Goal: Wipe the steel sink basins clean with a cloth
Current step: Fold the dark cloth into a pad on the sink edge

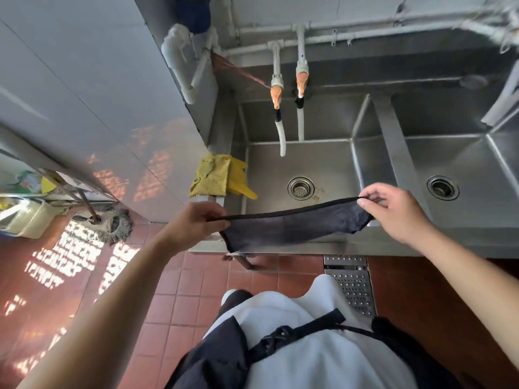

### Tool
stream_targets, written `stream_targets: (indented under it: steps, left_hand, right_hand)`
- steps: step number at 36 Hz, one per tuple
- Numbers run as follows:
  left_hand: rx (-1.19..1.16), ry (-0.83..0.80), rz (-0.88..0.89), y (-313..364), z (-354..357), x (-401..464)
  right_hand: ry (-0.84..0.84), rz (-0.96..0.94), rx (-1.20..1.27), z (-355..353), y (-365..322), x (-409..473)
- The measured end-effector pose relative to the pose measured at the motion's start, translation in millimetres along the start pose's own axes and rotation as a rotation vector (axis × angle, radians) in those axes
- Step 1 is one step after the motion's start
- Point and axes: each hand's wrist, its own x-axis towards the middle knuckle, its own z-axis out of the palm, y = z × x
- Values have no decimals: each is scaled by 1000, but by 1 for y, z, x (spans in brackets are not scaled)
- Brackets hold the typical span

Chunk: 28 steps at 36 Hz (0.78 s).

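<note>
Now 2 hands (196,223) (393,211) – 1 cloth (295,226), 2 basins (331,169) (463,164)

No text, label, brand, number or sign can be read anywhere here; the only candidate, the colourful printing on the packaging (26,182) at the far left edge, is too blurred and small to make out any letters.
</note>
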Motion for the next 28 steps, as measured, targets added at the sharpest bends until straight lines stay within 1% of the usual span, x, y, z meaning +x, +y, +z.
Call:
stream_targets:
  steps: [3,5,8,11,14,17,20,23,26,28]
  left_hand:
    - [-153,7,-5,-4,-2,-12]
    - [-222,42,5,-7,-2,-20]
    - [-285,124,-1,-16,0,-30]
    - [-352,149,-52,-26,0,-41]
    - [-379,208,-79,-34,-4,-46]
    - [-429,264,-142,-46,-11,-43]
    - [-485,260,-232,-62,-21,-31]
    - [-468,240,-363,-84,-30,-10]
    - [-417,239,-504,-108,-37,13]
    - [-393,239,-555,-121,-43,25]
  right_hand:
    - [-19,-42,29,4,-5,-3]
    - [-23,-73,58,9,-8,-4]
    - [-23,-108,86,17,-15,-3]
    - [-21,-137,114,28,-20,1]
    - [-38,-119,161,44,-20,8]
    - [-70,-57,206,64,-18,18]
    - [-79,79,203,95,-10,33]
    - [-106,239,157,132,0,52]
    - [-82,305,86,168,2,71]
    - [-53,340,47,187,0,81]
